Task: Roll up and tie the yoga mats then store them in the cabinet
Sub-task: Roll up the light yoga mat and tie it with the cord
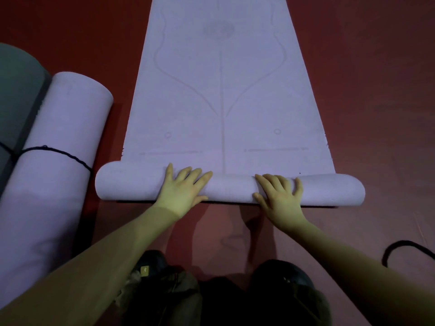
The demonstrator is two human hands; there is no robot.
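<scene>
Both hands lie palm-down on a partly rolled lilac mat, fingers spread & fairly straight, pressing rather than gripping. L hand sits left of centre on the roll, fingertips reaching over the top toward the flat part; its thumb lies along the near side. R hand sits right of centre, fingers draped over the crest, thumb low on the near face. They're placed either side of the mat's printed centre line, likely so pressure is even & the roll stays straight w/o coning at one end.

The roll runs crosswise right under the palms, sticking out well past each hand to both sides. It's thin, so only the first turns look done; most of the mat lies flat on the red floor, stretching away from the person. Judging by this, the step in hand is pushing the roll forward.

Just left of the roll's end lies a finished lilac roll, lengthwise, tied round the middle w/ a dark cord. Touching its far-left side is a grey-green roll, apparently under the same cord. So approx. two mats look done, one under way.

Near R forearm, at the frame's right edge, a loose dark cord curls on the floor, prob. kept handy for tying this mat. Dark shoes show at bottom, below the hands. No cabinet in view
</scene>
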